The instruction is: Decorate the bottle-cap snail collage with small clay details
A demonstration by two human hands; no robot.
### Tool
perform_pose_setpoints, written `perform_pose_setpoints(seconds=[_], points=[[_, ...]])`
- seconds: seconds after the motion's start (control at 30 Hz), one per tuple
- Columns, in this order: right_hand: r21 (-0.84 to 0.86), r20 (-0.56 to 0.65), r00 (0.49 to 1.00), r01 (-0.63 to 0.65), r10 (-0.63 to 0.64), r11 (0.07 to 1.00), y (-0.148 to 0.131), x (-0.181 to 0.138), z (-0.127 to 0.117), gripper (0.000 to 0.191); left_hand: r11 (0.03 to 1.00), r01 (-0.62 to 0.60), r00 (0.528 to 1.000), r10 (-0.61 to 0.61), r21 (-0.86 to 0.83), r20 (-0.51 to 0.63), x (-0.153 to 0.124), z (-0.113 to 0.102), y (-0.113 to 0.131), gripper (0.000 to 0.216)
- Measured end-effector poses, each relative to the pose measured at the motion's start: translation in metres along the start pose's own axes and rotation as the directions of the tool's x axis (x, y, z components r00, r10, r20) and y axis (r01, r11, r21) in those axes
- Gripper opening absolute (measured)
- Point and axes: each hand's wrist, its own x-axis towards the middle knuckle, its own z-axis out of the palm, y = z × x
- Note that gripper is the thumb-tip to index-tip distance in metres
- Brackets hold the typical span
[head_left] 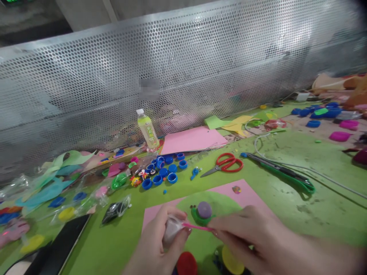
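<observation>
My left hand (164, 238) is closed round a pale lump in clear plastic wrap (171, 230). A thin pink stick (197, 227) runs from the wrap's opening to my right hand (249, 233), whose thumb and fingertips pinch its other end. Whether it is a modelling tool or a strand of clay, I cannot tell. Just beyond my fingers, a green clay snail with a purple shell (204, 210) lies on a sheet of pink and green paper (229, 198). Below my hands are a red round lid or pot (187, 263) and a yellow one (233, 260), partly hidden by my right hand.
Red-handled scissors (228, 164) and a green utility knife (282, 173) lie beyond the paper. Several blue pots (172, 178) cluster near a drink bottle (148, 130). A black phone-like slab (67, 244) is at left. A perforated metal screen (177, 72) closes off the back.
</observation>
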Motion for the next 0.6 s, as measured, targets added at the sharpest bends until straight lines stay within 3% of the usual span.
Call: perform_pose_setpoints(seconds=[0.1,0.23,0.3,0.4,0.47,0.6], points=[[-0.03,0.013,1.0,-0.021,0.022,0.999,0.0024,-0.0012,0.0008,0.026,1.0,-0.006,1.0,0.006,-0.014,0.005,-0.0001,-0.0008,-0.0002,0.017],[-0.183,-0.095,0.968,0.212,-0.232,0.96,0.0041,-0.0047,0.0041,0.03,0.999,-0.025,1.0,0.025,-0.028,-0.017,-0.0014,0.0008,0.0013,0.014],[-0.182,-0.088,0.961,0.245,-0.264,0.952,0.0028,-0.0056,0.0043,0.031,0.999,-0.037,0.999,0.037,-0.016,-0.021,-0.0015,0.0017,0.0013,0.013],[0.005,0.008,0.997,0.077,-0.077,0.997,0.0,-0.0034,0.0008,0.027,0.999,-0.036,0.999,0.036,0.01,-0.024,-0.0006,0.0013,0.0,0.012],[0.14,0.093,0.994,-0.072,0.059,0.988,-0.0006,0.0,-0.0027,0.024,1.0,-0.027,1.0,0.027,0.015,-0.014,-0.0002,0.0,-0.0006,0.013],[0.254,0.139,0.977,-0.191,0.159,0.948,0.0031,0.0039,-0.0028,0.025,1.0,-0.021,1.0,0.022,0.004,-0.008,-0.0016,-0.0022,0.0006,0.021]])
